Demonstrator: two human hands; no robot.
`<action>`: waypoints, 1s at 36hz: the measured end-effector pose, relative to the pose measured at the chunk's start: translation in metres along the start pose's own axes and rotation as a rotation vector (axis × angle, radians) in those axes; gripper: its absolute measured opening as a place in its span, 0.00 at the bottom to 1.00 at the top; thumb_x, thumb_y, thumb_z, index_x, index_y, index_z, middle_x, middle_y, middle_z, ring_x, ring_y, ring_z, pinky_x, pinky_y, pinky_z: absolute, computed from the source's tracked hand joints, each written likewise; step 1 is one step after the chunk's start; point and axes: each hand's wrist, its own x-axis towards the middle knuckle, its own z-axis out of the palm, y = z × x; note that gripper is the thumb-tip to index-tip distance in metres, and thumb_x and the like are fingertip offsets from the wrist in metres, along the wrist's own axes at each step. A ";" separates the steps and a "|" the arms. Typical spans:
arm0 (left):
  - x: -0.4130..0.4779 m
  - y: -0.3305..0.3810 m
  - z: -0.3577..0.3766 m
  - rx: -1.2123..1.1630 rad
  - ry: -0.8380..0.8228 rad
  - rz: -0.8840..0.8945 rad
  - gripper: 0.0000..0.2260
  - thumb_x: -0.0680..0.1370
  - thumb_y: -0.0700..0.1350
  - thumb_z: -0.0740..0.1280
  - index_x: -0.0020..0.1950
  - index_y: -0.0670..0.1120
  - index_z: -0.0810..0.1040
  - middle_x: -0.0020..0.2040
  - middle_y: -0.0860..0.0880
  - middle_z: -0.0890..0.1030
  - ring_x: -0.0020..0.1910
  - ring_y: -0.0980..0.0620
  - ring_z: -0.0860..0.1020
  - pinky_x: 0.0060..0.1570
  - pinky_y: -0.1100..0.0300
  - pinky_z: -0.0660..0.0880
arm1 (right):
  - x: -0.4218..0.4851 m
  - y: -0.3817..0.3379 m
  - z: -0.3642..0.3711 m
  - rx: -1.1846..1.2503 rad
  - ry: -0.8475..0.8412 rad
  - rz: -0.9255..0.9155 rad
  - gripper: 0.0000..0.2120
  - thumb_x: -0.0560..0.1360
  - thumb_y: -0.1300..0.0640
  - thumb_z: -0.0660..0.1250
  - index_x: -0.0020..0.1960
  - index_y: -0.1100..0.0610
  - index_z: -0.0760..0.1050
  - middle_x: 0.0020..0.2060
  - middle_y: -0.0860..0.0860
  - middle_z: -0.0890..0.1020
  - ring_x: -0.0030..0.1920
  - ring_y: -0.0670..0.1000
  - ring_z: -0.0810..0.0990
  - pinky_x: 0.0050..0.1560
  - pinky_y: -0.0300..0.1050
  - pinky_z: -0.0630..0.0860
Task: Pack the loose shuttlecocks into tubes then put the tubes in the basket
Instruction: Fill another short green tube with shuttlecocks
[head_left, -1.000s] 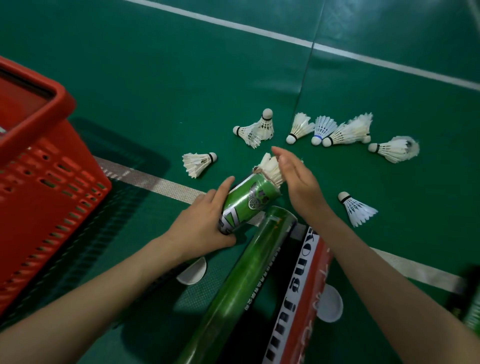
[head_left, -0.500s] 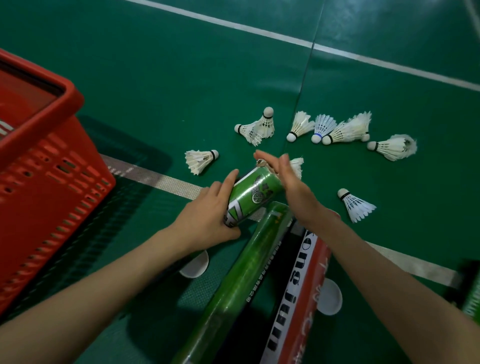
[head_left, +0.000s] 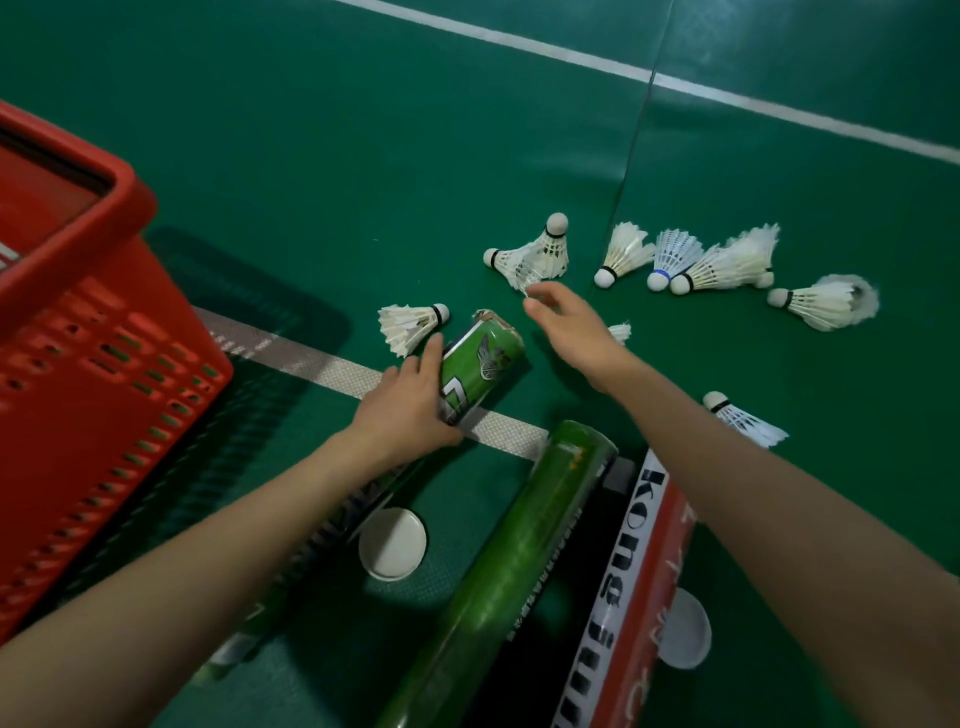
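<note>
**A:** Where is everything sitting right now?

**B:** The left hand (head_left: 405, 410) is gripping the green tube (head_left: 480, 364) round its near part, with the open mouth pointing away. Loose shuttlecocks are lying on the floor: one (head_left: 408, 327) just left of the mouth, a crossed pair (head_left: 540, 254) beyond it, and more to the right. The red basket (head_left: 130, 332) is standing at the left.

**A:** And the right hand (head_left: 571, 332)?

**B:** It's hovering by the pair's feathers. It's blurred, so I can't tell whether it's pinching anything.

**A:** How am I expecting these to handle?

**B:** Feather-light and brittle, I'm guessing. I'd be taking each one by the cork, not the skirt, and sliding it in cork first. The tube's thin wall is probably going to dent if squeezed.
</note>
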 end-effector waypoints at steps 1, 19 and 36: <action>0.002 -0.002 0.001 -0.010 0.004 -0.007 0.52 0.67 0.55 0.74 0.77 0.49 0.40 0.67 0.42 0.67 0.62 0.41 0.69 0.58 0.45 0.72 | 0.011 -0.002 0.002 -0.037 -0.003 -0.003 0.18 0.81 0.52 0.59 0.69 0.52 0.69 0.69 0.54 0.70 0.66 0.52 0.71 0.63 0.44 0.66; 0.006 -0.016 0.003 -0.073 0.021 -0.017 0.50 0.68 0.56 0.74 0.77 0.50 0.43 0.69 0.45 0.67 0.63 0.43 0.68 0.56 0.48 0.72 | 0.014 0.007 0.022 0.058 0.247 -0.093 0.09 0.78 0.57 0.65 0.57 0.58 0.75 0.47 0.48 0.77 0.46 0.45 0.74 0.49 0.39 0.70; -0.031 0.017 0.006 -0.056 -0.088 0.243 0.52 0.66 0.56 0.74 0.77 0.55 0.39 0.69 0.47 0.67 0.62 0.46 0.69 0.56 0.50 0.72 | -0.065 0.013 -0.013 0.251 0.052 -0.122 0.09 0.79 0.58 0.58 0.54 0.51 0.75 0.40 0.50 0.76 0.38 0.47 0.73 0.40 0.41 0.68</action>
